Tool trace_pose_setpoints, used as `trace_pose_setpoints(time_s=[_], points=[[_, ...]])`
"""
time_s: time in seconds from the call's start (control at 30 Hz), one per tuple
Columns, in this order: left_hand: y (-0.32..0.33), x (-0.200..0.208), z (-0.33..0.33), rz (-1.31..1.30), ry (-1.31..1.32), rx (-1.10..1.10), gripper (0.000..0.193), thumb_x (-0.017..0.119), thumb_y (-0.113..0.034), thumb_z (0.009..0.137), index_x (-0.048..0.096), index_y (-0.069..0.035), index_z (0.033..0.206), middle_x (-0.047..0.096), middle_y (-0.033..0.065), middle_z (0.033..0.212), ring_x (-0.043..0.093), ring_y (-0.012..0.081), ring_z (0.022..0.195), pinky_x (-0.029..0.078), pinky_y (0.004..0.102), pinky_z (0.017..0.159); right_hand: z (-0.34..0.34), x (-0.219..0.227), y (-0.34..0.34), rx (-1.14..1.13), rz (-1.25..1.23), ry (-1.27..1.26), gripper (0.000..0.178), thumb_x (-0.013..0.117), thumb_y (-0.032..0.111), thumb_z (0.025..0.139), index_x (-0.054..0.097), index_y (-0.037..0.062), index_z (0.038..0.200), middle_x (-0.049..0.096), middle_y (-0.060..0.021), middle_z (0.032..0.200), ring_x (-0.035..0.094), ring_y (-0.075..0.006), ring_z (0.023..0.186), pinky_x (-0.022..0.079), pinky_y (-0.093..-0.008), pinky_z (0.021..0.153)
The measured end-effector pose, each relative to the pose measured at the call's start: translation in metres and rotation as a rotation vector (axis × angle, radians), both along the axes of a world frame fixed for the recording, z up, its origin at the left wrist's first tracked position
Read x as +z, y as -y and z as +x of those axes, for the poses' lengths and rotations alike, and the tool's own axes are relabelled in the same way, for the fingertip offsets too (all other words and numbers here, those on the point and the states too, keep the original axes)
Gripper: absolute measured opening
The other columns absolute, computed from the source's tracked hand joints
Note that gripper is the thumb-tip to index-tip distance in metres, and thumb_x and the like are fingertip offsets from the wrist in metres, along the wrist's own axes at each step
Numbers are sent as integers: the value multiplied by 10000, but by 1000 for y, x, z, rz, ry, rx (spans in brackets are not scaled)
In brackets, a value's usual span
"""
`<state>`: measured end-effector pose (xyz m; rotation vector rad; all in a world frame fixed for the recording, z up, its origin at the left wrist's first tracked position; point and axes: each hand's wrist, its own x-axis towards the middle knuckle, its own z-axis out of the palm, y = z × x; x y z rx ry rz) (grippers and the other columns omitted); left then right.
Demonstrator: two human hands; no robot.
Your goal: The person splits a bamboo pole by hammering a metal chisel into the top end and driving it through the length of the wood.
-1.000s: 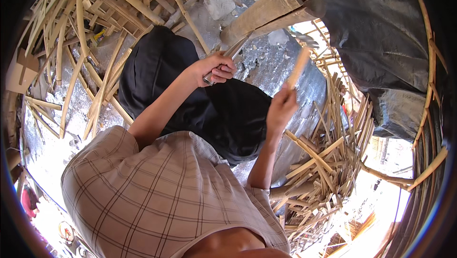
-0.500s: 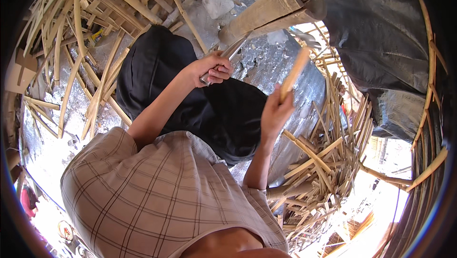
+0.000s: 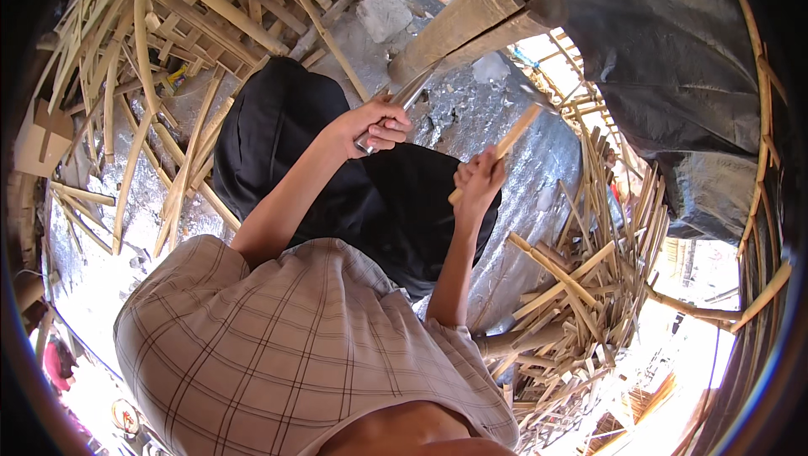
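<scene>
The grey floor (image 3: 539, 161) (shiny in patches) bears heaped bamboo strips (image 3: 576, 294), longer sticks (image 3: 187, 174) and a pale lump (image 3: 385, 17).

Bright daylight, blown-out lower sides, dark fisheye rim

The metal tool (image 3: 407, 96) is silver-grey. The wooden stick (image 3: 518, 129) is light orange-tan. The bamboo tube (image 3: 459, 25) is dull brown, marked lengthwise by one dark line. The shirt (image 3: 278, 347) is pale grey-beige with a thin, dark check pattern. The trousers (image 3: 282, 124) and the sheeting (image 3: 665, 52) are black. The cut strips (image 3: 223, 6) are straw-yellow to brown. The carton (image 3: 44, 138) is tan.
</scene>
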<state>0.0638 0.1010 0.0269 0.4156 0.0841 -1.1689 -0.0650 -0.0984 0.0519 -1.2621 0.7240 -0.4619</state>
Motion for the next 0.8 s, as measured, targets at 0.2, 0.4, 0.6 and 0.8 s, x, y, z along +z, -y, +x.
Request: trace_pose_setpoints(time_s=[0.2,0.4,0.6,0.8], points=[[14,7,4,37,35,-45,194,576,1,910,444,-81,793,379,-54,620,341,-10,397,265,171,303,40,3,-29,-138,340,300,290,544,297,1043,377,138,866,352,41,633,272,-42,455,195,-222,405],[4,12,12,30,-6,5,163,546,-14,927,450,-74,808,381,-57,626,321,-18,387,263,157,301,19,7,-3,16,371,239,278,534,246,1037,396,133,824,296,63,585,237,-32,436,150,-225,379],[4,20,16,39,-23,18,122,528,-3,928,458,-56,843,389,-51,629,312,-12,378,274,161,287,30,19,30,-306,337,547,280,522,208,1036,377,137,807,320,58,612,242,-34,468,178,-218,396],[24,10,3,45,31,-39,183,541,-14,929,442,-75,787,396,-50,618,319,-11,384,270,166,299,63,7,-19,-451,477,528,254,519,170,1023,373,122,821,320,48,637,261,-43,484,199,-219,399]])
